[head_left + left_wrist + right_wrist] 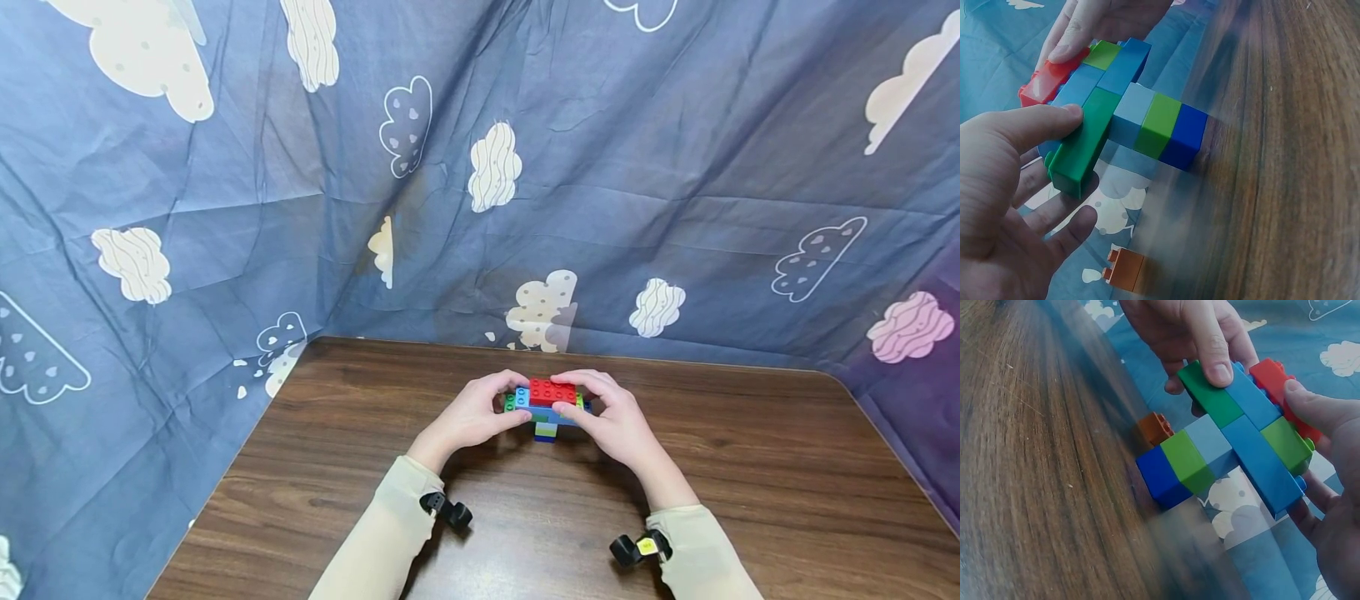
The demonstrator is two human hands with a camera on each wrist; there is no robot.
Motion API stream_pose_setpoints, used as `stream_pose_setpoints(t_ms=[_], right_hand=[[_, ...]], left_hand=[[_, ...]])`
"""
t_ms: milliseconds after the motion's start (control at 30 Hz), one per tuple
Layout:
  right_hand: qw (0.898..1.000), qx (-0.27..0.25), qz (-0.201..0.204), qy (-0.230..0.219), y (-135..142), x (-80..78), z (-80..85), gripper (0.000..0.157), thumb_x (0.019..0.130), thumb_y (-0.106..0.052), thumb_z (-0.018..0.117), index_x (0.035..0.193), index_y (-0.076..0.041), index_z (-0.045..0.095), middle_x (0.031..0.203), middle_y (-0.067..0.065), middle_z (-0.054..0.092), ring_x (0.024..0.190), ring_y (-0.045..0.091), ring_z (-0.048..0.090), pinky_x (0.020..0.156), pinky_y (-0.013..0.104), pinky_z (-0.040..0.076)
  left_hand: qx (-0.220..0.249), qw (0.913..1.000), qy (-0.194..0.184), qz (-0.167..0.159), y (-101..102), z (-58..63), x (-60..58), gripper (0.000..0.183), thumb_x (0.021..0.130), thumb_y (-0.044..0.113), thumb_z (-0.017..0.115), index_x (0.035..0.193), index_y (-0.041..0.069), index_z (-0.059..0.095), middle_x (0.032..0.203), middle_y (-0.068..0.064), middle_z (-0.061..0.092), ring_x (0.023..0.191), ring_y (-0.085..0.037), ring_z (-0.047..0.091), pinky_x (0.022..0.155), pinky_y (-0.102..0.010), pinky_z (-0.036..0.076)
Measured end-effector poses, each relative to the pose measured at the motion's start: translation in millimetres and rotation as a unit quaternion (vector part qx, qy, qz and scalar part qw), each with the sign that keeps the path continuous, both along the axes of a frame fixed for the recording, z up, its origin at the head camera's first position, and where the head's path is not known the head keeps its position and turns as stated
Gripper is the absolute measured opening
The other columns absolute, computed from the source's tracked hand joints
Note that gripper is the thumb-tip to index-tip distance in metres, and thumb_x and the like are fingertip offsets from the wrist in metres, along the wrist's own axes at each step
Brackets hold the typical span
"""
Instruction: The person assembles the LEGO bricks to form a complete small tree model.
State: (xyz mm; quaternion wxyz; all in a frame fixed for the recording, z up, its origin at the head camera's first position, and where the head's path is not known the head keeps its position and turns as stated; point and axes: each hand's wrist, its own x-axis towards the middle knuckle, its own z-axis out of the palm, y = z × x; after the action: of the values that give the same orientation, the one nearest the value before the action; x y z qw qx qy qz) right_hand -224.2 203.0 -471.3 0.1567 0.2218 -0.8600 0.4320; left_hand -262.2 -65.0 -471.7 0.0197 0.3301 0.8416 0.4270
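Observation:
A structure of toy building bricks stands on the table between both hands. Its stem stacks a dark blue brick (1161, 478), a lime brick (1159, 125) and a light blue brick (1134, 112). Above them a long green brick (1088, 140) and a blue brick (1262, 464) lie end to end. Another blue brick (1252, 397) and a lime brick (1286, 440) form the layer over these, with a red brick (547, 392) on top. My left hand (472, 412) grips the left side, thumb at the green brick. My right hand (618, 417) pinches the red brick, fingers behind the structure.
An orange-brown brick (1125, 270) sits on the table behind the structure, hidden in the head view. The wooden table (337, 417) meets a blue cloud-patterned cloth (442, 250) at its back edge. Each wrist carries a small black camera (450, 510).

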Motion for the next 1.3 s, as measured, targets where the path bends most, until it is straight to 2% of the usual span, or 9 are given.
stream_pose_setpoints(t_ms=[167, 333, 633, 833, 1033, 1200, 1300], right_hand=[[1.0, -0.005, 0.006, -0.016, 1.3, -0.5, -2.4, 0.041, 0.095, -0.023, 0.088, 0.134, -0.025, 0.076, 0.133, -0.006, 0.074, 0.113, 0.013, 0.063, 0.092, 0.032, 0.054], [0.999, -0.011, 0.012, -0.033, 1.9, -0.3, -3.2, 0.04, 0.096, -0.024, 0.087, 0.135, -0.026, 0.075, 0.132, -0.007, 0.074, 0.112, 0.014, 0.064, 0.093, 0.035, 0.054], [0.999, -0.021, 0.013, -0.036, 0.3, -0.4, -4.8, 0.04, 0.097, -0.024, 0.086, 0.136, -0.026, 0.075, 0.131, -0.007, 0.074, 0.114, 0.014, 0.065, 0.093, 0.034, 0.054], [0.999, -0.028, 0.017, -0.039, 0.1, -0.4, -5.4, 0.04, 0.097, -0.023, 0.087, 0.135, -0.027, 0.075, 0.13, -0.008, 0.074, 0.118, 0.014, 0.065, 0.097, 0.036, 0.054], [0.998, -0.031, 0.017, -0.05, 1.9, -1.2, -8.3, 0.041, 0.098, -0.026, 0.086, 0.137, -0.029, 0.074, 0.131, -0.009, 0.074, 0.119, 0.014, 0.065, 0.099, 0.039, 0.055], [0.995, -0.043, 0.027, -0.081, 5.5, -2.8, -12.9, 0.042, 0.101, -0.026, 0.082, 0.141, -0.03, 0.072, 0.135, -0.008, 0.073, 0.121, 0.015, 0.066, 0.1, 0.036, 0.056], [0.994, -0.051, 0.033, -0.09, 7.2, -3.6, -14.9, 0.042, 0.102, -0.025, 0.081, 0.143, -0.029, 0.071, 0.135, -0.007, 0.073, 0.121, 0.015, 0.066, 0.102, 0.033, 0.055]], left_hand=[[-0.002, 1.0, -0.001, 0.0, -0.1, -1.5, 0.3, 0.041, 0.1, 0.03, 0.082, 0.135, 0.015, 0.068, 0.111, 0.003, 0.07, 0.089, -0.013, 0.061, 0.08, -0.027, 0.053], [-0.002, 1.0, -0.001, 0.002, -0.2, -2.2, 0.6, 0.042, 0.1, 0.03, 0.082, 0.136, 0.015, 0.068, 0.109, 0.004, 0.069, 0.088, -0.013, 0.06, 0.079, -0.028, 0.053], [0.005, 1.0, -0.001, 0.002, 1.0, -0.3, 1.2, 0.042, 0.099, 0.03, 0.083, 0.135, 0.014, 0.068, 0.109, 0.002, 0.07, 0.087, -0.014, 0.061, 0.079, -0.028, 0.054], [0.016, 0.9998, 0.007, -0.002, 2.3, -2.2, -0.7, 0.042, 0.102, 0.037, 0.078, 0.139, 0.019, 0.066, 0.115, 0.005, 0.07, 0.091, -0.014, 0.061, 0.077, -0.028, 0.053], [0.022, 0.9996, 0.015, -0.005, 2.6, -3.8, -1.0, 0.041, 0.104, 0.039, 0.075, 0.14, 0.021, 0.066, 0.118, 0.006, 0.07, 0.092, -0.02, 0.063, 0.075, -0.028, 0.053], [0.022, 0.9996, 0.019, -0.004, 3.3, -4.2, -0.3, 0.04, 0.104, 0.04, 0.075, 0.139, 0.021, 0.066, 0.118, 0.005, 0.07, 0.093, -0.023, 0.064, 0.075, -0.029, 0.054], [0.022, 0.9996, 0.018, -0.006, 4.3, -3.5, 0.2, 0.041, 0.104, 0.039, 0.074, 0.14, 0.022, 0.064, 0.119, 0.005, 0.07, 0.095, -0.021, 0.063, 0.076, -0.029, 0.055]])
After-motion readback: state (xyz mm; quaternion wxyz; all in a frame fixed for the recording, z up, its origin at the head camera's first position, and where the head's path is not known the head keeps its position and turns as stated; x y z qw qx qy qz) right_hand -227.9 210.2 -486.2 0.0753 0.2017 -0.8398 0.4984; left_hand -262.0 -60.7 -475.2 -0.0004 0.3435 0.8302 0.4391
